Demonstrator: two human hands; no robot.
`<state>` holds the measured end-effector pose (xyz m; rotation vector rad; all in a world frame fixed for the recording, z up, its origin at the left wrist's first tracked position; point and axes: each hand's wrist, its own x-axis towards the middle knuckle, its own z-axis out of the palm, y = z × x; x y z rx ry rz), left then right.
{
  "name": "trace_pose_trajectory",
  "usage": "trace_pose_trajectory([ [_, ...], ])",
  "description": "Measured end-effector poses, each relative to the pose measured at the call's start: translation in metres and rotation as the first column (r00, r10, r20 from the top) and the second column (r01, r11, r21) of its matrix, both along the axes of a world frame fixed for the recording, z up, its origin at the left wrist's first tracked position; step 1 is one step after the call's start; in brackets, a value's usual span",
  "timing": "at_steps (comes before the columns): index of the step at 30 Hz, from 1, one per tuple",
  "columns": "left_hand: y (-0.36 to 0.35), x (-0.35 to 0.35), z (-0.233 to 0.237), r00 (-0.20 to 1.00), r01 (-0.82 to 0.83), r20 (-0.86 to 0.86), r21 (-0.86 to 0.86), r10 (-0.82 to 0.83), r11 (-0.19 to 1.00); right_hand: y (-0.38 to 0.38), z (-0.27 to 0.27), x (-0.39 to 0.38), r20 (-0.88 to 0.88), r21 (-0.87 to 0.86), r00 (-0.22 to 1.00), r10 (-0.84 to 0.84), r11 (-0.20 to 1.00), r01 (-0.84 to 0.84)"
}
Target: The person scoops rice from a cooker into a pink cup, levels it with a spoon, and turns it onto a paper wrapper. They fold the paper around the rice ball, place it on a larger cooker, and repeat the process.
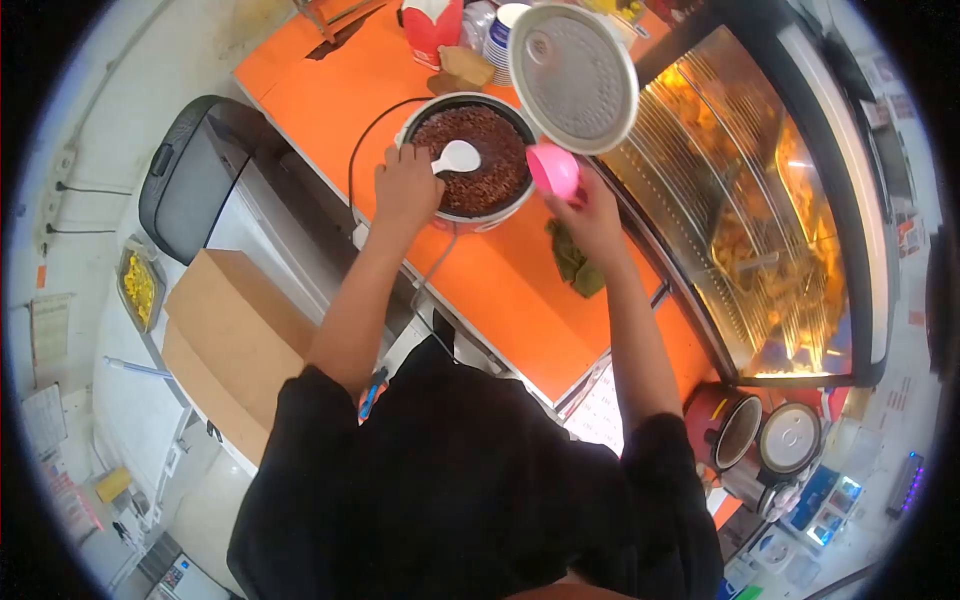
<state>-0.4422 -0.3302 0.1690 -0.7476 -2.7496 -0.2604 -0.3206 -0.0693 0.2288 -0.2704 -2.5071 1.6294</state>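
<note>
An open rice cooker [455, 226] on the orange counter is filled with dark reddish-brown grains that look like cooked rice [490, 135]. My left hand [408, 188], at the cooker's left rim, is closed around the handle of a white rice paddle [459, 157]. The paddle's blade lies over the grains. At the right rim, my right hand [590, 215] grips a small pink bowl [555, 170], tilted toward the pot. What the bowl holds inside cannot be made out. The cooker's raised lid [585, 95] stands just above the bowl.
A lit glass food warmer [740, 200] borders the counter on the right. A dark green cloth [573, 260] lies near my right wrist. Stacked paper cups [497, 50] and a red carton [432, 32] stand behind the cooker. A cardboard box [235, 340] is at left; a cord [352, 165] curves beside the cooker.
</note>
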Motion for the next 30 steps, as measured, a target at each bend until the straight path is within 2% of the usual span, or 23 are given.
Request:
trace_pose_trajectory([
  [1,-0.008,0.008,0.005,0.996,-0.079,0.048,0.063,0.076,0.995,-0.005,-0.003,-0.031,-0.1,0.147,0.994,0.031,0.989,-0.016],
  [2,-0.016,0.018,0.009,0.984,-0.16,0.102,0.119,0.148,0.98,-0.007,-0.009,-0.058,-0.098,0.15,0.994,0.047,0.988,-0.032],
  [3,-0.025,0.029,0.012,0.981,-0.175,0.105,0.12,0.162,0.977,-0.011,-0.016,-0.081,-0.166,0.387,0.981,0.103,0.921,-0.032],
  [4,-0.035,0.04,0.016,0.953,-0.259,0.203,0.161,0.225,0.953,-0.017,-0.02,-0.101,-0.221,0.598,0.96,0.172,0.802,-0.006],
  [5,-0.043,0.047,0.017,0.912,-0.344,0.3,0.195,0.278,0.918,-0.023,-0.024,-0.119,-0.219,0.598,0.958,0.184,0.801,-0.017],
  [6,-0.051,0.053,0.016,0.908,-0.357,0.303,0.197,0.29,0.913,-0.03,-0.026,-0.133,-0.118,0.678,0.975,0.19,0.733,-0.061],
  [7,-0.057,0.059,0.012,0.881,-0.394,0.406,0.342,0.244,0.853,-0.036,-0.029,-0.146,-0.014,0.746,0.983,0.184,0.656,-0.112],
  [8,-0.063,0.062,0.006,0.85,-0.435,0.497,0.472,0.177,0.767,-0.039,-0.032,-0.155,-0.009,0.747,0.981,0.194,0.653,-0.123],
  [9,-0.064,0.064,-0.006,0.846,-0.444,0.501,0.471,0.183,0.762,-0.038,-0.038,-0.162,0.019,0.826,0.958,0.287,0.536,-0.177],
  [10,-0.059,0.067,-0.022,0.868,-0.457,0.47,0.624,0.164,0.633,-0.038,-0.044,-0.169,0.055,0.888,0.926,0.373,0.405,-0.216],
  [11,-0.055,0.069,-0.037,0.888,-0.449,0.434,0.753,0.15,0.481,-0.039,-0.051,-0.173,0.06,0.889,0.924,0.377,0.401,-0.221],
  [12,-0.049,0.071,-0.043,0.885,-0.456,0.44,0.752,0.153,0.475,-0.042,-0.055,-0.174,0.078,0.893,0.916,0.394,0.38,-0.24],
  [14,-0.037,0.071,-0.056,0.796,-0.569,0.605,0.749,-0.001,0.34,-0.039,-0.06,-0.18,0.111,0.897,0.902,0.416,0.348,-0.271],
  [15,-0.04,0.068,-0.057,0.679,-0.613,0.714,0.679,-0.17,0.403,-0.038,-0.054,-0.182,0.194,0.866,0.902,0.386,0.364,-0.342],
  [17,-0.028,0.068,-0.057,0.662,-0.622,0.715,0.691,-0.223,0.368,-0.033,-0.056,-0.183,0.286,0.827,0.894,0.344,0.383,-0.411],
  [18,-0.023,0.069,-0.057,0.651,-0.625,0.708,0.704,-0.272,0.337,-0.031,-0.062,-0.183,0.331,0.78,0.862,0.385,0.402,-0.479],
  [19,-0.021,0.069,-0.058,0.645,-0.627,0.711,0.702,-0.281,0.338,-0.027,-0.067,-0.182,0.372,0.729,0.824,0.427,0.415,-0.544],
  [21,-0.018,0.071,-0.056,0.681,-0.608,0.643,0.763,-0.352,0.218,-0.022,-0.074,-0.175,0.391,0.697,0.821,0.417,0.449,-0.56],
  [23,-0.019,0.073,-0.05,0.659,-0.618,0.651,0.754,-0.377,0.221,-0.024,-0.078,-0.166,0.403,0.661,0.817,0.413,0.486,-0.572],
  [25,-0.019,0.071,-0.045,0.647,-0.624,0.654,0.75,-0.393,0.221,-0.026,-0.083,-0.163,0.277,0.657,0.808,0.52,0.512,-0.554],
  [26,-0.018,0.072,-0.044,0.635,-0.635,0.657,0.743,-0.406,0.211,-0.026,-0.084,-0.164,0.278,0.656,0.805,0.524,0.509,-0.558],
  [29,-0.02,0.071,-0.062,0.623,-0.64,0.652,0.742,-0.432,0.197,-0.035,-0.076,-0.17,0.384,0.586,0.765,0.517,0.504,-0.635],
  [30,-0.021,0.069,-0.06,0.623,-0.635,0.641,0.749,-0.448,0.189,-0.033,-0.076,-0.173,0.493,0.434,0.726,0.479,0.588,-0.682],
])
